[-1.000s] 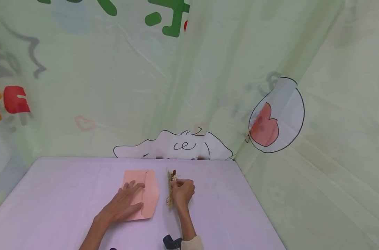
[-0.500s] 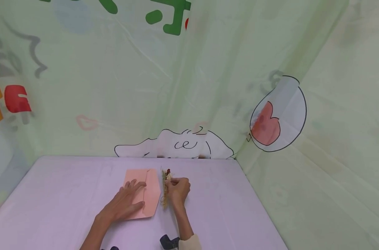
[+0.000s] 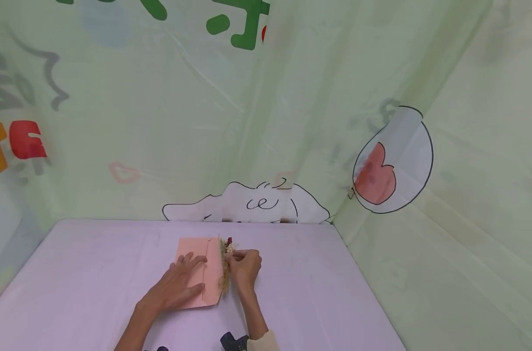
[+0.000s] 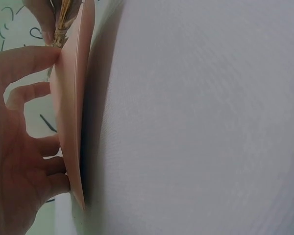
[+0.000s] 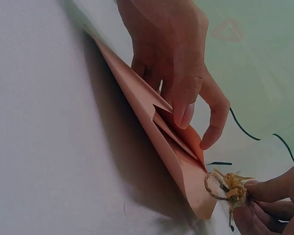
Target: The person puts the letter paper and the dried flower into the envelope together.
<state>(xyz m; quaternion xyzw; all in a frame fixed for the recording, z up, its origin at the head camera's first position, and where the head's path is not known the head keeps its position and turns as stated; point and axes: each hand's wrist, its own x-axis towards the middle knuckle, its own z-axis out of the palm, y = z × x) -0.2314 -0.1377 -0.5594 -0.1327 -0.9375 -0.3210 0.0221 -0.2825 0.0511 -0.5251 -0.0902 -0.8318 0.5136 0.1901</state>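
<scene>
A pink paper envelope (image 3: 212, 273) lies on the table with its flap opened out to the right. My left hand (image 3: 178, 285) rests on it, fingers spread and fingertips on the paper. In the right wrist view the mouth of the envelope (image 5: 137, 95) gapes under the left thumb, and a paper layer shows inside. My right hand (image 3: 245, 268) pinches a small bunch of dried flowers (image 3: 229, 246), with dark red and cream heads, over the flap's edge. Twine ties the bunch's stems (image 5: 234, 190). Stems and twine also show beyond the envelope in the left wrist view.
A pale lilac cloth covers the table (image 3: 318, 292). Behind and to the right hang pale green curtains (image 3: 182, 122) with printed drawings. A black device (image 3: 234, 342) sits by the right sleeve, and part of another dark object (image 3: 162, 348) shows at the bottom edge.
My right hand has carried the dried flower bunch leftward, from beside the envelope to over its flap edge. The left hand has stayed in place on the envelope.
</scene>
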